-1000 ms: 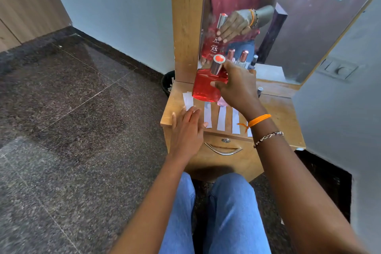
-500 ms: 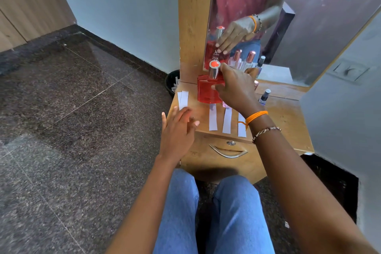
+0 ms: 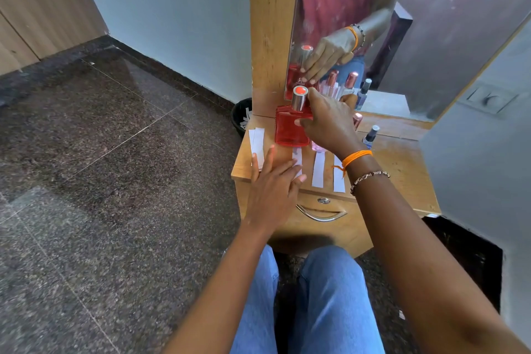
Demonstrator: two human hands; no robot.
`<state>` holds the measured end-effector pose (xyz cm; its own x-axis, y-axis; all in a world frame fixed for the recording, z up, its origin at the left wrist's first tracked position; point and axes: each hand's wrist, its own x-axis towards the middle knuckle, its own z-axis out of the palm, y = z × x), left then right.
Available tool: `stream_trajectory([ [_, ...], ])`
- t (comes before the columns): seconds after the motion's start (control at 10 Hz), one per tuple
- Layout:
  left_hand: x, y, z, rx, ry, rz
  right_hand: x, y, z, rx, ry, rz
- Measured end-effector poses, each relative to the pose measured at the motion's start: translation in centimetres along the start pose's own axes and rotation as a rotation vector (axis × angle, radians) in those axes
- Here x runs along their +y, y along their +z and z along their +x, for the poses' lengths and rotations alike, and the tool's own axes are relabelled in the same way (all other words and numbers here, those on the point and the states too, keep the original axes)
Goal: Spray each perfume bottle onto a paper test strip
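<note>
My right hand grips a square red perfume bottle with a silver cap, upright at the back of the small wooden dresser top. My left hand lies flat and open near the front edge, partly covering one white paper strip. Two more strips lie side by side to its right, and a small stack of strips lies at the left edge. A pink bottle is mostly hidden behind my right hand. A small dark-capped bottle stands to the right.
A mirror rises right behind the bottles and reflects them and my hand. A black bin with paper scraps sits on the floor left of the dresser. A drawer with a metal handle faces my knees. A grey wall closes the right side.
My right hand has carried the red bottle from above the strips back and down to the rear of the dresser top, now upright. My left hand stayed near the front edge.
</note>
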<state>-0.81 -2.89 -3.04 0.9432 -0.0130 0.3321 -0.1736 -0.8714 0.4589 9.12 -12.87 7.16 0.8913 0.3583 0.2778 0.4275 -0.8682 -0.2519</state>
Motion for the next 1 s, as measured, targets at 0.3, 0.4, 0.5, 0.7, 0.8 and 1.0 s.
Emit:
stream_trajectory([
  [0.3,-0.9,-0.3,0.2,-0.065,-0.052,-0.011,0.3,0.6,0.2,-0.002,0.012,0.014],
  [0.4,-1.0,-0.3,0.2,-0.065,-0.062,-0.038,0.4,0.7,0.3,-0.01,0.027,0.016],
  [0.5,-1.0,-0.4,0.4,-0.051,-0.065,-0.055,0.5,0.6,0.4,-0.013,0.035,0.016],
  [0.7,-1.2,-0.4,0.4,-0.066,-0.053,-0.064,0.7,0.3,0.6,-0.027,0.059,0.023],
  [0.8,-1.1,-0.3,0.5,-0.08,-0.05,-0.07,0.8,0.3,0.7,-0.041,0.059,0.034],
  [1.0,-0.5,0.0,0.0,-0.063,-0.02,-0.102,1.9,-1.5,-1.6,0.238,0.104,0.184],
])
